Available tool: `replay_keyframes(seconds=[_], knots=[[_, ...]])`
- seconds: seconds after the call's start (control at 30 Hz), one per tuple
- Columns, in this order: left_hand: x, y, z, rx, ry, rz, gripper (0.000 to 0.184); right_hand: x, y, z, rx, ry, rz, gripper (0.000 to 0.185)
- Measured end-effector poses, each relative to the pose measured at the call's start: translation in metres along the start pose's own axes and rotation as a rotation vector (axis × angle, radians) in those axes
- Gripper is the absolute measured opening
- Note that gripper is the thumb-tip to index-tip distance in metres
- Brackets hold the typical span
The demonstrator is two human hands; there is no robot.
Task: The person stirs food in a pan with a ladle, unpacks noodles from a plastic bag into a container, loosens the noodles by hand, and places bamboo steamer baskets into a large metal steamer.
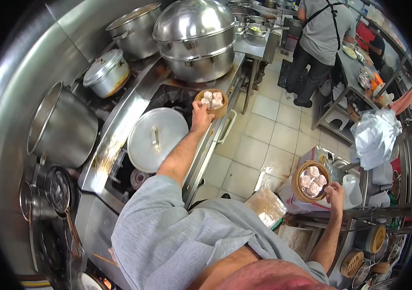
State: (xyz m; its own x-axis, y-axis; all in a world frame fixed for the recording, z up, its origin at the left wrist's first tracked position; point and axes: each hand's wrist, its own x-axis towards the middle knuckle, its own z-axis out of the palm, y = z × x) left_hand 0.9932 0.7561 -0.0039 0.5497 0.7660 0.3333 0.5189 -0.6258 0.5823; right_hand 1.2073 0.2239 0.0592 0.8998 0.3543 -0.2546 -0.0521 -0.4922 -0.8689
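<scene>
The left hand (202, 117) is gripping a bamboo steamer basket (219, 114) just beside the domed steamer pot (197, 46), while the right hand (334, 195) is gripping a second basket (296, 183) farther off.

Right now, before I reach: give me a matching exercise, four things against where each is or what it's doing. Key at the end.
1. left hand
2. flat lid
3. right hand
4. plastic bag

A. holds the bag-side basket
B. pale, hanging
C. alongside the left forearm
D. holds the stove-side basket

1-D, 2-C, 3-A, 4-B
</scene>
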Motion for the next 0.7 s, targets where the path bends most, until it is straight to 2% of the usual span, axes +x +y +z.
replay_keyframes(seconds=[0.1, 0.17, 0.27, 0.33, 0.4, 0.57, 0.7], knots=[[0.013, -0.027, 0.022, 0.026, 0.017, -0.05, 0.04, 0.028, -0.026, 0.006, -0.013, 0.049, -0.008, 0.015], [0.014, -0.018, 0.013, 0.149, -0.002, -0.108, 0.044, 0.048, -0.043, 0.006, 0.045, 0.026, 0.021, 0.017], [0.049, 0.021, -0.048, 0.121, 0.168, 0.07, 0.045, 0.081, -0.073, 0.01, 0.021, 0.043, 0.013, 0.016], [0.103, 0.059, -0.11, 0.065, 0.402, 0.226, 0.039, 0.109, -0.088, 0.011, -0.019, 0.001, -0.012, 0.015], [0.168, 0.081, -0.165, 0.078, 0.511, 0.35, 0.034, 0.144, -0.109, 0.018, -0.015, -0.061, -0.012, 0.015], [0.368, 0.086, -0.222, 0.367, 0.452, 0.51, 0.036, 0.232, -0.176, 0.058, -0.034, -0.11, -0.09, 0.014], [0.455, 0.111, -0.206, 0.516, 0.278, 0.358, 0.047, 0.307, -0.222, 0.09, -0.064, -0.167, -0.136, 0.014]])
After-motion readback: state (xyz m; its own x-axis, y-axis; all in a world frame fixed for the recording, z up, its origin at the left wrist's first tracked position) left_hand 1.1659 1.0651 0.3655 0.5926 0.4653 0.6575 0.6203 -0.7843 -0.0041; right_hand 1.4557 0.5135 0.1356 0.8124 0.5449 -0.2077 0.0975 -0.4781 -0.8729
